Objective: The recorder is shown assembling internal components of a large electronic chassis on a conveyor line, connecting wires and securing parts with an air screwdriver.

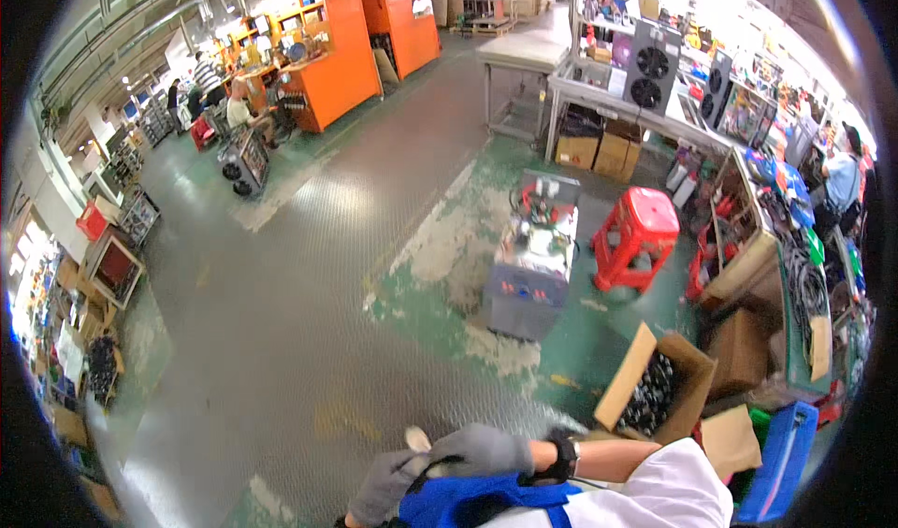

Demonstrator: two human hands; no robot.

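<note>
Both of my hands wear grey gloves and meet in front of the blue apron at the bottom of the head view. My right hand reaches across from the right, its fingers curled against the left glove. Something dark shows between the two hands, too small to name. Below and to the left is my left hand, bent inward, its fingers mostly hidden by the right one. A dark band circles my right wrist.
An open carton of small black parts stands right, beside a blue crate. Beyond are a red stool and a grey machine housing. Workbenches line the right; orange cabinets and seated people are far left. A textured metal walkway runs between.
</note>
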